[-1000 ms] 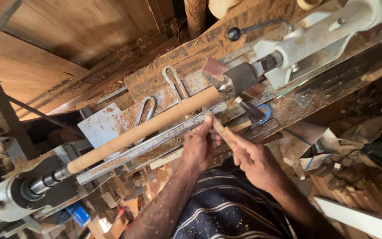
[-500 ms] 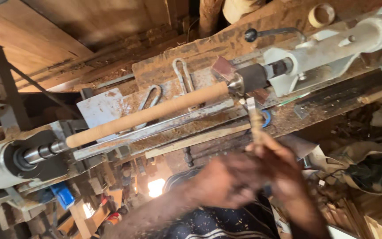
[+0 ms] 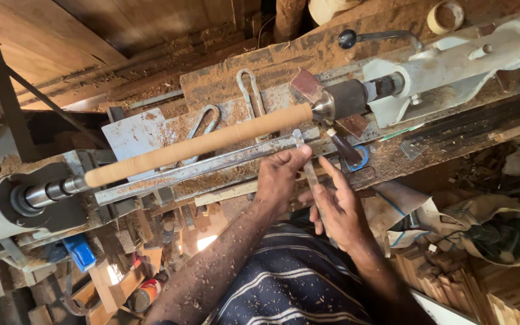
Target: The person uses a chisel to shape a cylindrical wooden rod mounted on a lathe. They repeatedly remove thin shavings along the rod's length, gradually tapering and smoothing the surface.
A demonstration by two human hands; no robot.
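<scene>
Caliper (image 3: 306, 157) sat between both hands at the lathe's tool rest (image 3: 212, 165), long axis 12-to-6, tip up toward wooden spindle (image 3: 200, 146); left hand (image 3: 281, 180) pinched its top, right hand (image 3: 335, 207) held its lower shaft

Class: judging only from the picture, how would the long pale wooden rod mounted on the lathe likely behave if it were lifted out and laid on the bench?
The wooden rod looks straight and solid, so probably stiff. Being round and smooth, it would likely roll. Its dusty surface may feel slightly slippery.

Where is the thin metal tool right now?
Head view, centre-right: the thin metal tool is held by the left hand and right hand, tip at the long metal tool rest.
</scene>
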